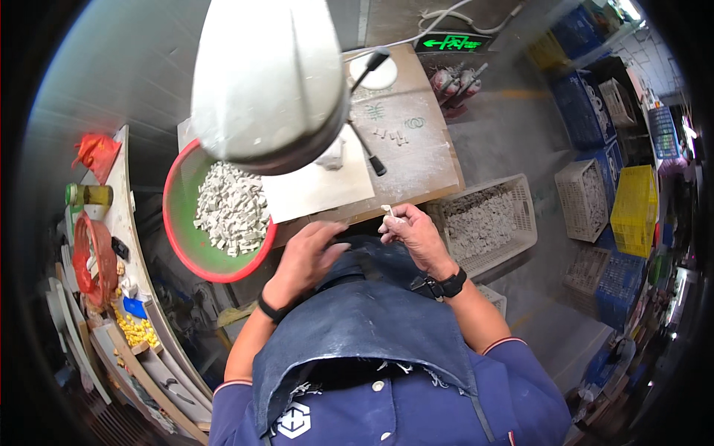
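Observation:
My right hand [414,236] pinches a small white piece [387,210] between thumb and fingers, just off the front edge of the worktable [431,160]. My left hand [307,255] is a little to its left, slightly blurred, with its fingers loosely stretched and nothing seen in them. Beyond both hands is a white machine head [268,82] with black-knobbed levers. Below it a pale board [320,195] lies on the table and bears a small white block [330,157], partly hidden by the machine head. Left of my left hand, a green basin with a red rim [175,245] holds many small white pieces [232,212].
Right of my right hand stands a pale plastic crate [526,212] of white pieces. A cluttered shelf [167,327] runs along the left. Stacked crates, including a yellow crate [634,210], line the right. Fire extinguishers [454,83] stand behind the table under a green exit sign [452,42].

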A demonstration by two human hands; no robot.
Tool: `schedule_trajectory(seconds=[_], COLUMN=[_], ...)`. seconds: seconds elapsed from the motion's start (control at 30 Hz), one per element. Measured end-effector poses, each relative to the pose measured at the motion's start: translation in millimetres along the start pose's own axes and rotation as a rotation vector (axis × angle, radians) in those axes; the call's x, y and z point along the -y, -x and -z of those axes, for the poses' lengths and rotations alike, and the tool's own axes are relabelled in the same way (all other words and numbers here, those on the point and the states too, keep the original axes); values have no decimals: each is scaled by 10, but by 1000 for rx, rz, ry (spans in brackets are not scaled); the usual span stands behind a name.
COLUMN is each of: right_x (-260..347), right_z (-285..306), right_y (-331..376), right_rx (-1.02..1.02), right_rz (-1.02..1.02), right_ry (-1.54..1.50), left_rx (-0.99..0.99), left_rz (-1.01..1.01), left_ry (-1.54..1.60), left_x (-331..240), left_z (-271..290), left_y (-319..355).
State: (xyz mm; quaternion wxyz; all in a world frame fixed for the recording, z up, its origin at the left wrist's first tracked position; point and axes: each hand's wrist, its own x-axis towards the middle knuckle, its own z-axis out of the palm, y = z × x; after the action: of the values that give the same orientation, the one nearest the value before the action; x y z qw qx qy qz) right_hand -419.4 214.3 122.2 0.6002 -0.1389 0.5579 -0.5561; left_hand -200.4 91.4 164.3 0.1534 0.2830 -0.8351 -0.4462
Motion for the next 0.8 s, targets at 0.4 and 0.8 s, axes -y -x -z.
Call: schedule_trajectory(seconds=[0.4, 0.8], right_x=[227, 226], right_z=[-850, -641], right_y=[-270, -703], right_rx=[207, -33], right_rz=[-41, 393], right_ry=[50, 874], left_rx=[-388, -603], left_rz=[-119, 8], left_ry=[-129, -221], left_x=[244, 908], left_z=[-188, 141], left_y=[-202, -403])
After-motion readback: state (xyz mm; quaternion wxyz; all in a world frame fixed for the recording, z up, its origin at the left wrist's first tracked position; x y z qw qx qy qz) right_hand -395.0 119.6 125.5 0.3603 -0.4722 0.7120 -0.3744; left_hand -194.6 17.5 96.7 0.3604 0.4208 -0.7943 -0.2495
